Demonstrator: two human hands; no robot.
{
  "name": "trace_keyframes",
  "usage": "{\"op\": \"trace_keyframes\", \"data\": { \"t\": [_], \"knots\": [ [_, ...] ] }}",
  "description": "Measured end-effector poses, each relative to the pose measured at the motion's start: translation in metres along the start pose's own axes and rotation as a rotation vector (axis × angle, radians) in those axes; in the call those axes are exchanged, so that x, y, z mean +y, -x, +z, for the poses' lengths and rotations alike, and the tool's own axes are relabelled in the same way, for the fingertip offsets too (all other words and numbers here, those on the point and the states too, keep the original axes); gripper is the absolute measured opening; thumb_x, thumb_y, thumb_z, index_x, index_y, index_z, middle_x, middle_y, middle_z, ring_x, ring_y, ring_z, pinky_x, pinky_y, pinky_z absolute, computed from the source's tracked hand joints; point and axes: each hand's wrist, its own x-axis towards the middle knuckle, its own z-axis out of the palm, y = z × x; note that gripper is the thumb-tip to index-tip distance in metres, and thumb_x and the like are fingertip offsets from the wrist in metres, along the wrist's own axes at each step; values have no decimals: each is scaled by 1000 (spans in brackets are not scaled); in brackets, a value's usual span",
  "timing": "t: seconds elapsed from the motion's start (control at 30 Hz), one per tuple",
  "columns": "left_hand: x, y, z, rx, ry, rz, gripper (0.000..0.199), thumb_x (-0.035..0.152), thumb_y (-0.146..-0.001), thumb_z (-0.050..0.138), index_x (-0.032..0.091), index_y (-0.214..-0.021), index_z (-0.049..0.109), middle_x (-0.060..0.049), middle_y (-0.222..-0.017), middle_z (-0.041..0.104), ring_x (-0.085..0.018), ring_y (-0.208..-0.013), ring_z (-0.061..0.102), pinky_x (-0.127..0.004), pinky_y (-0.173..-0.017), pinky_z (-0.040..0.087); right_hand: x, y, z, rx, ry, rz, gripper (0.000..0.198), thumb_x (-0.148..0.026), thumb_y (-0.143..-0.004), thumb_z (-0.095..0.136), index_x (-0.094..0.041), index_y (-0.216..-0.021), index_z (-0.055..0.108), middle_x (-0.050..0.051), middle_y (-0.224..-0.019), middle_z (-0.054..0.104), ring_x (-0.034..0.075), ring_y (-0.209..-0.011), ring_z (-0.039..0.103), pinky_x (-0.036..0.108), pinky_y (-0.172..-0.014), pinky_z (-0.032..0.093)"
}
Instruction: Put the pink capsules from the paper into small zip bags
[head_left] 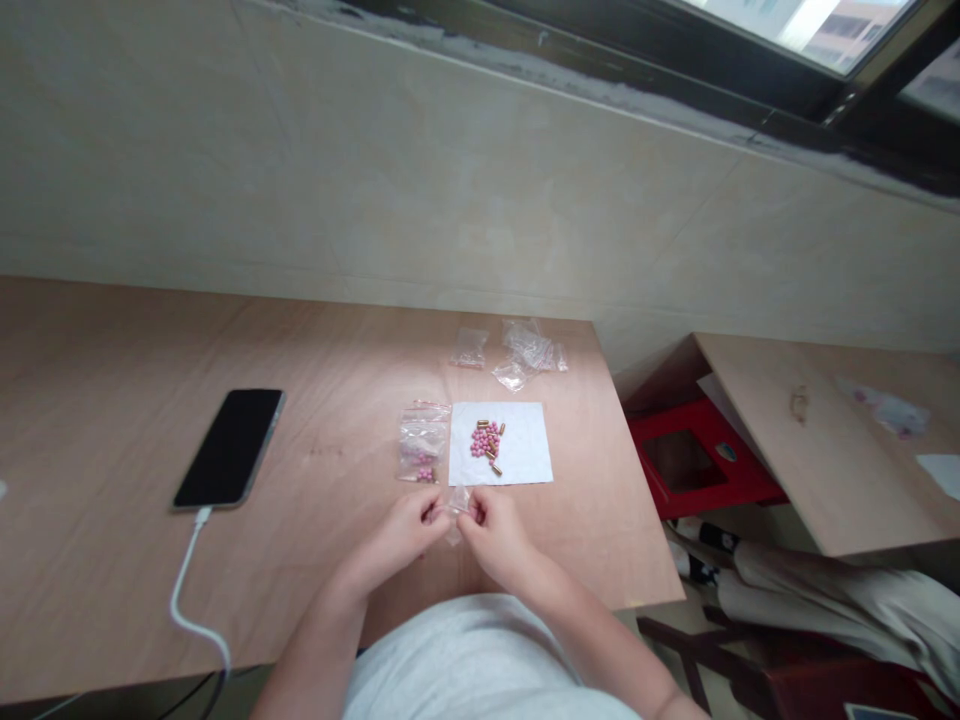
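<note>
Close to my body, my left hand (421, 522) and my right hand (489, 528) face each other with fingers pinched on a small clear plastic bag (456, 500). What the bag holds, if anything, is too small to tell. Just beyond my hands lies a white sheet of paper (529, 450), bearing a cluster of pink beads (484, 438) and several gold tube-shaped pieces (496, 468). Left of the sheet, next to its edge, are clear zip bags (424, 440) with pink beads and a gold piece near the bottom.
More clear plastic bags (531, 350) lie in a pile at the back, with another clear bag (470, 347) beside them. A black phone (231, 448) with a white cable (178, 590) is on the left. At right are a second table (810, 440), a red box (705, 455) and a person's legs (817, 590).
</note>
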Motion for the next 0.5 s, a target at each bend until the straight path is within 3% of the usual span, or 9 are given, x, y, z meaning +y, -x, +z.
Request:
{"op": "trace_keyframes", "data": {
  "t": [0.13,0.23,0.3,0.37,0.5],
  "knots": [
    [-7,-1,-9,55,-86,62,19,21,-67,46,19,-55,31,7,-53,32,-8,-47,36,-17,-40,34,-7,2,-7,18,17,6,17,-12,-60,46,-18,-49,34,-6,-46,36,7,-47,32,20,-46,22],
    [1,5,-13,98,-113,139,3,17,-66,47,18,-68,44,4,-65,47,-12,-61,49,-24,-58,45,-12,1,-8,10,-62,41,18,-11,-59,46,-18,-48,34,-7,-45,36,6,-46,32,19,-45,22],
    [10,11,-15,95,-108,229,20,18,-71,46,19,-91,49,-2,-93,54,-18,-89,52,-31,-82,43,-16,0,-8,-56,-200,102,17,-12,-60,46,-19,-50,35,-8,-43,36,6,-43,33,19,-43,24],
    [17,17,-15,24,-107,298,34,23,-76,47,23,-109,44,-4,-119,45,-19,-114,40,-33,-99,30,-22,0,-10,-138,-366,173,15,-15,-63,47,-19,-54,36,-9,-41,36,5,-38,33,18,-39,25],
    [16,18,-9,-117,-74,274,58,32,-73,56,26,-125,29,-5,-133,35,-21,-123,31,-36,-103,25,-30,0,-20,-278,-598,232,19,-32,-70,51,-19,-62,40,-9,-40,39,5,-31,33,18,-33,25]
  ]
}}
